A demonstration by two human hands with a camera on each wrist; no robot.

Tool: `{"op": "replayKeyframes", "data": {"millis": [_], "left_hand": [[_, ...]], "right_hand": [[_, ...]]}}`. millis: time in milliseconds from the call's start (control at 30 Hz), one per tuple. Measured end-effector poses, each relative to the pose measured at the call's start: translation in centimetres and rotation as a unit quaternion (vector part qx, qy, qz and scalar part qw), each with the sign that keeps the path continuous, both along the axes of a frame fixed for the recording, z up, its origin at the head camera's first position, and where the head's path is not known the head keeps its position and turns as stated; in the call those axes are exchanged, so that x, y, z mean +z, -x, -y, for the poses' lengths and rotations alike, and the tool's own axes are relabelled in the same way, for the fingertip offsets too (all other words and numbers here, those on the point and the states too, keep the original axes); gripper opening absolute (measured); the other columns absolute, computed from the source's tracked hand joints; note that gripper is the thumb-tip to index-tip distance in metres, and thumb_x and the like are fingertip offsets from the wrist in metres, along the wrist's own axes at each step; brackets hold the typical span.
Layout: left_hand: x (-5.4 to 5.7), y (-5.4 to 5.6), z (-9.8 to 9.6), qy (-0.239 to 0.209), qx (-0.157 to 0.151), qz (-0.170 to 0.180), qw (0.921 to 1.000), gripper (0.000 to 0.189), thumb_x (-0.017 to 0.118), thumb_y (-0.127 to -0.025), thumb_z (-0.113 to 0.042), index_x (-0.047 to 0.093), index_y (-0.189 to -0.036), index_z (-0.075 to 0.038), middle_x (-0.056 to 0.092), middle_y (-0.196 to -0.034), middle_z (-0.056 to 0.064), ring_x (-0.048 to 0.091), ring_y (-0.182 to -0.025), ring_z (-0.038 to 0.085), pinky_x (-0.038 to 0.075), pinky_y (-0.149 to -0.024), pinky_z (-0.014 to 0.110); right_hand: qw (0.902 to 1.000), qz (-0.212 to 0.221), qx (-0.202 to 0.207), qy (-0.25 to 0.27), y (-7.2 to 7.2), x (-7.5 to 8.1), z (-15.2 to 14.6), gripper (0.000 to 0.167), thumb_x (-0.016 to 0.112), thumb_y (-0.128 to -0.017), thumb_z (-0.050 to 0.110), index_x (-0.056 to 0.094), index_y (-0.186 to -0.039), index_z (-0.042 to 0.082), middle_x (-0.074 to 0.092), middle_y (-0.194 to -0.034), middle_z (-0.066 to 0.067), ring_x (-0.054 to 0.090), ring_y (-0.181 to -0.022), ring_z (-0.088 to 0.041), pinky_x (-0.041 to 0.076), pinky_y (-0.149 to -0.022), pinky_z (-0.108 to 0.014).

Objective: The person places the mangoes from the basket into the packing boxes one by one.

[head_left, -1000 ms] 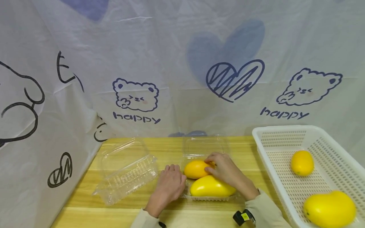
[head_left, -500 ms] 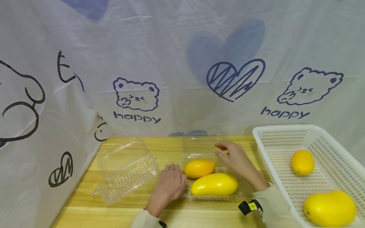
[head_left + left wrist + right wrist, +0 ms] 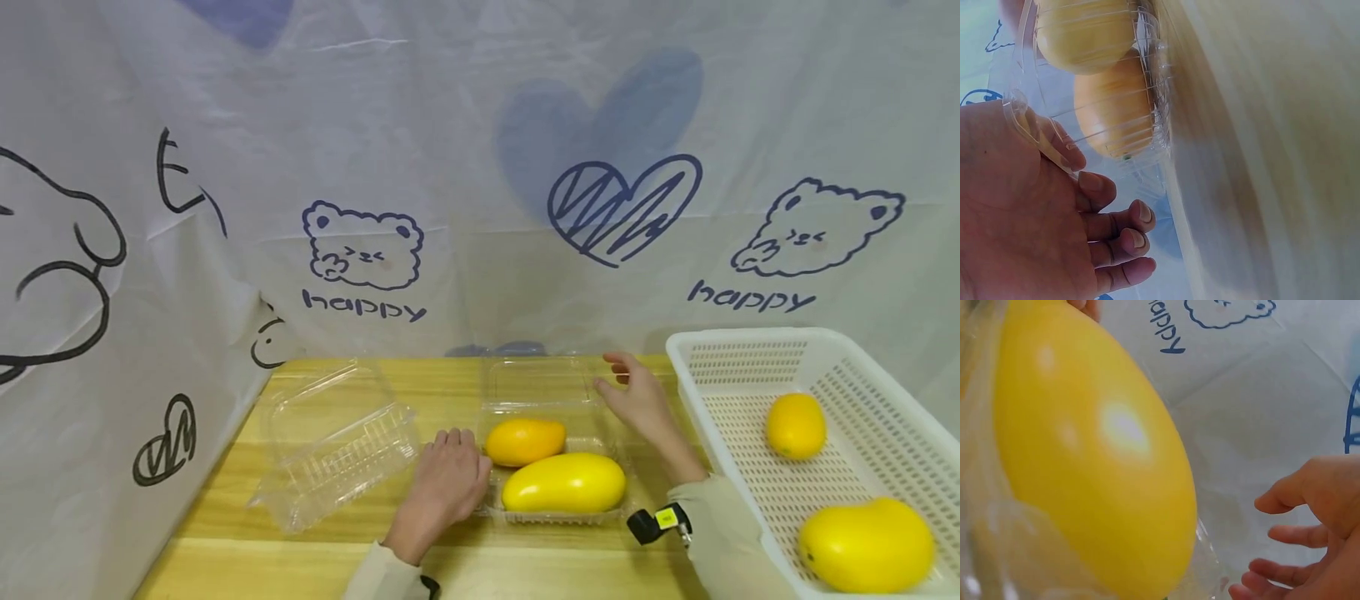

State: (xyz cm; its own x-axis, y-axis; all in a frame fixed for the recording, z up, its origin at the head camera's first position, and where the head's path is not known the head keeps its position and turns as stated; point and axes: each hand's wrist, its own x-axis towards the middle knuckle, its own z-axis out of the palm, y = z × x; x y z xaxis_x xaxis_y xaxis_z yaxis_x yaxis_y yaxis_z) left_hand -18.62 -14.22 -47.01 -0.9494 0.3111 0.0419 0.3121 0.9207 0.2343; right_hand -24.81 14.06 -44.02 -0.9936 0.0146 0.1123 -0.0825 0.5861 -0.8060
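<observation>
My left hand [image 3: 450, 475] is at the left edge of a clear plastic clamshell container [image 3: 562, 520], its lid [image 3: 540, 379] standing up behind. In the left wrist view, the thumb and index finger pinch the container's rim [image 3: 1015, 122] while the other fingers hang loosely bent. Inside lie two mangoes: an orange-yellow mango [image 3: 525, 442] at the back and a larger yellow mango [image 3: 564, 483] in front. Beside the lid's right edge, my right hand [image 3: 637, 396] is held with fingers spread and nothing in its grasp. Close up in the right wrist view, the yellow mango [image 3: 1097, 444] hides part of the container.
A second clear clamshell container [image 3: 345, 458] stands lid up on the left of the wooden table [image 3: 225, 533]. To the right, a white perforated basket [image 3: 750, 425] holds an orange mango [image 3: 796, 427] and a yellow mango [image 3: 866, 546]. A printed cloth [image 3: 480, 167] hangs behind.
My right hand has let go of the orange-yellow mango and moved up and right to the lid's side. The left hand stays at the container's edge.
</observation>
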Motion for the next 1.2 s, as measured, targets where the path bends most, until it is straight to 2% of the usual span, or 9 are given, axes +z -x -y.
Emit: {"op": "replayKeyframes", "data": {"millis": [167, 333, 433, 500, 567, 767, 867, 1033, 1200], "left_hand": [[0.0, 0.1, 0.0, 0.002, -0.001, -0.001, 1.0000, 0.027, 0.038, -0.104, -0.022, 0.045, -0.086, -0.003, 0.041, -0.079, 0.010, 0.039, -0.076, 0.026, 0.038, -0.070, 0.039], [-0.2, 0.2, 0.1, 0.004, 0.001, -0.004, 1.0000, 0.027, 0.037, -0.103, -0.023, 0.045, -0.086, -0.003, 0.040, -0.079, 0.010, 0.038, -0.076, 0.026, 0.037, -0.070, 0.038], [-0.3, 0.2, 0.2, 0.003, -0.001, -0.005, 1.0000, 0.027, 0.037, -0.103, -0.023, 0.045, -0.087, -0.003, 0.040, -0.080, 0.010, 0.038, -0.076, 0.027, 0.037, -0.070, 0.038], [-0.2, 0.3, 0.1, 0.002, -0.001, -0.003, 1.0000, 0.027, 0.038, -0.103, -0.023, 0.046, -0.086, -0.003, 0.040, -0.080, 0.010, 0.039, -0.076, 0.027, 0.037, -0.070, 0.039], [-0.2, 0.3, 0.1, 0.001, 0.000, -0.004, 1.0000, 0.026, 0.039, -0.103, -0.022, 0.045, -0.086, -0.003, 0.040, -0.079, 0.010, 0.039, -0.076, 0.026, 0.037, -0.069, 0.039], [0.1, 0.0, 0.0, -0.002, 0.000, 0.009, 1.0000, 0.025, 0.039, -0.103, -0.021, 0.044, -0.086, -0.003, 0.041, -0.080, 0.010, 0.039, -0.076, 0.026, 0.038, -0.069, 0.039], [-0.1, 0.1, 0.0, -0.003, -0.001, 0.011, 0.9999, 0.025, 0.038, -0.103, -0.021, 0.045, -0.087, -0.003, 0.042, -0.081, 0.010, 0.040, -0.076, 0.026, 0.039, -0.070, 0.041], [-0.2, 0.2, 0.0, -0.011, 0.000, 0.013, 0.9999, 0.025, 0.038, -0.102, -0.021, 0.045, -0.087, -0.003, 0.042, -0.081, 0.010, 0.040, -0.077, 0.026, 0.039, -0.071, 0.041], [-0.3, 0.2, 0.1, -0.012, 0.003, 0.012, 0.9999, 0.025, 0.038, -0.102, -0.021, 0.045, -0.086, -0.004, 0.042, -0.080, 0.010, 0.040, -0.077, 0.026, 0.038, -0.071, 0.040]], "right_hand": [[0.9965, 0.073, -0.028, 0.030, 0.7, -0.2, -0.3, 0.062, 0.060, -0.101, 0.021, 0.037, -0.152, -0.004, 0.043, -0.147, -0.035, 0.045, -0.133, -0.049, 0.042, -0.106, -0.058], [0.9887, 0.138, -0.018, 0.057, 1.6, -0.2, 0.1, 0.069, 0.056, -0.103, 0.024, 0.025, -0.156, -0.008, 0.040, -0.148, -0.036, 0.050, -0.128, -0.046, 0.048, -0.098, -0.053], [0.9810, 0.171, -0.020, 0.090, 2.2, -0.4, 0.3, 0.070, 0.054, -0.104, 0.021, 0.021, -0.157, -0.010, 0.062, -0.107, -0.025, 0.064, -0.085, -0.027, 0.054, -0.076, -0.036], [0.9749, 0.187, -0.017, 0.120, 2.5, -0.6, 0.3, 0.069, 0.052, -0.104, 0.017, 0.018, -0.157, -0.012, 0.058, -0.076, -0.009, 0.052, -0.059, -0.013, 0.047, -0.060, -0.026], [0.9677, 0.201, -0.009, 0.152, 2.8, -0.7, 0.3, 0.071, 0.051, -0.103, 0.014, 0.013, -0.156, -0.014, 0.044, -0.063, 0.002, 0.037, -0.047, -0.007, 0.039, -0.051, -0.021], [0.9532, 0.227, 0.011, 0.200, 3.2, -1.3, 0.2, 0.075, 0.050, -0.095, 0.000, 0.004, -0.150, -0.023, 0.057, -0.082, -0.008, 0.053, -0.060, -0.008, 0.049, -0.059, -0.018], [0.9500, 0.233, 0.016, 0.207, 3.4, -1.5, 0.3, 0.075, 0.049, -0.093, -0.005, 0.003, -0.150, -0.024, 0.060, -0.083, -0.009, 0.058, -0.064, -0.009, 0.052, -0.063, -0.019], [0.9498, 0.227, 0.019, 0.215, 3.5, -1.6, 0.4, 0.070, 0.049, -0.099, -0.004, 0.005, -0.153, -0.021, 0.066, -0.106, -0.026, 0.065, -0.071, -0.009, 0.055, -0.067, -0.021], [0.9506, 0.199, 0.023, 0.237, 3.5, -2.0, 0.3, 0.067, 0.048, -0.100, -0.006, 0.010, -0.155, -0.016, 0.054, -0.129, -0.038, 0.067, -0.083, -0.014, 0.057, -0.073, -0.024]]}}
